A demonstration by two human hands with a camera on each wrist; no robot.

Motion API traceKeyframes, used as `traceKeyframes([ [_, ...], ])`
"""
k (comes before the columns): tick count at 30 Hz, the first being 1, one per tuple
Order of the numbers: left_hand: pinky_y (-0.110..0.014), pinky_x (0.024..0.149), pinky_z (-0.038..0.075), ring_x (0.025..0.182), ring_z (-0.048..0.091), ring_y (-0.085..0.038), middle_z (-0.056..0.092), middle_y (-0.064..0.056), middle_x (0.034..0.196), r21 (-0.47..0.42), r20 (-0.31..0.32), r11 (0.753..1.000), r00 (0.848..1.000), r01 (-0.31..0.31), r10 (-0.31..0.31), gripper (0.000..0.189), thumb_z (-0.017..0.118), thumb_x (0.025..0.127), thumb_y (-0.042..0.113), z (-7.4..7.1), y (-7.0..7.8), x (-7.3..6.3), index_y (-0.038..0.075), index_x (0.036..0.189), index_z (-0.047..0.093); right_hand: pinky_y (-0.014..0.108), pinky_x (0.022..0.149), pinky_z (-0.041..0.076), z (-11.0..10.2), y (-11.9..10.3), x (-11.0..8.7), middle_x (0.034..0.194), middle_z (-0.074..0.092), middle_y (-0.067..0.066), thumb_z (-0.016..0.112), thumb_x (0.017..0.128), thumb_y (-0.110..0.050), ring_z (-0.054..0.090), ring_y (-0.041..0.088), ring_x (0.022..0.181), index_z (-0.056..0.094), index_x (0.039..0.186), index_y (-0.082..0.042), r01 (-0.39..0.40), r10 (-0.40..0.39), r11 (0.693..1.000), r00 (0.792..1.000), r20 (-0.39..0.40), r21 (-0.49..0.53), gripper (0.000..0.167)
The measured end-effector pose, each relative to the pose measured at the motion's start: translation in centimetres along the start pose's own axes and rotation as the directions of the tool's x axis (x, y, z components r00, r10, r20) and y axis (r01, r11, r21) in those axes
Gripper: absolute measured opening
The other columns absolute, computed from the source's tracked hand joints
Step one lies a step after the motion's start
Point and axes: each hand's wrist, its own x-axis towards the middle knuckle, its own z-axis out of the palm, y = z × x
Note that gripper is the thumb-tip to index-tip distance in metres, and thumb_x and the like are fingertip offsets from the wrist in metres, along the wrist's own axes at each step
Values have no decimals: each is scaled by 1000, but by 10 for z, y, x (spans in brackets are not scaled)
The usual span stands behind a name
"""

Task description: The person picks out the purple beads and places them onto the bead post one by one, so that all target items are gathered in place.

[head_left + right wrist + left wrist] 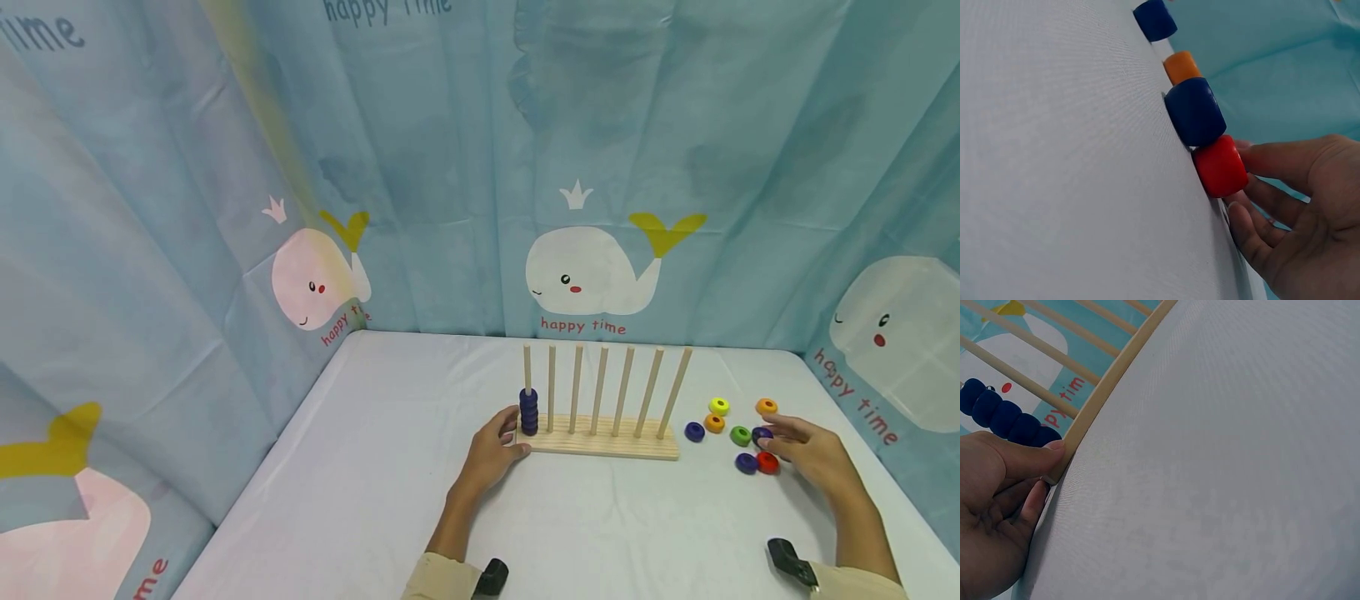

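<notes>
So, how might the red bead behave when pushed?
The red bead likely slides rather than rolls, since it lies hole upward. Its shiny side may feel slippery. Pushed toward the neighbouring blue bead, it would probably nudge that.

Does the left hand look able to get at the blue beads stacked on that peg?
Likely yes: the left hand is beside the blue beads, and the peg above them is bare. But that hand grips the wooden base, so it may have to let go first.
</notes>
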Motion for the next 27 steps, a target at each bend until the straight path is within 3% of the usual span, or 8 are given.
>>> traceKeyframes([
  [7, -43, 116, 53, 137, 59, -35, 61, -19, 147, -2, 0, 1000, 1000, -5, 5, 69, 79, 92, 3, 0, -1, 0, 5, 155, 52, 82, 109, 38, 0, 0, 0, 157, 41, 38, 64, 106, -30, 42, 58, 139, 39, 159, 5, -7, 7, 1000, 1000, -27, 4, 68],
  [12, -42, 116, 53, 137, 59, -35, 61, -20, 147, 0, -3, 1000, 1000, -7, 7, 69, 80, 91, 3, 0, -1, 0, 4, 155, 52, 80, 110, 40, -1, -1, -2, 158, 41, 37, 64, 105, -43, 51, 55, 133, 42, 157, 5, -15, 16, 999, 999, -44, 36, 74],
  [17, -41, 116, 53, 137, 60, -35, 61, -19, 146, 6, -2, 1000, 1000, -2, 2, 69, 80, 91, 4, 0, -1, 0, 4, 155, 52, 85, 111, 31, -4, -4, -5, 162, 36, 35, 63, 102, -57, 39, 58, 141, 40, 160, 2, -20, 23, 997, 999, -39, 68, 85],
  [21, -42, 115, 53, 137, 60, -35, 62, -19, 146, 10, -5, 1000, 1000, -3, 3, 69, 80, 91, 4, 1, -1, 0, 4, 155, 52, 86, 112, 29, -6, -11, -9, 165, 29, 35, 59, 103, -59, 26, 61, 148, 39, 161, -1, 1, 3, 998, 998, -56, 63, 84],
  [27, -42, 116, 53, 137, 59, -35, 61, -19, 146, 5, -5, 1000, 1000, -5, 5, 69, 80, 91, 4, 0, -2, 1, 4, 154, 52, 82, 111, 37, -5, -25, -16, 160, 38, 36, 53, 108, -51, 34, 61, 145, 42, 159, 0, 62, -56, 997, 992, -113, 55, 73],
])
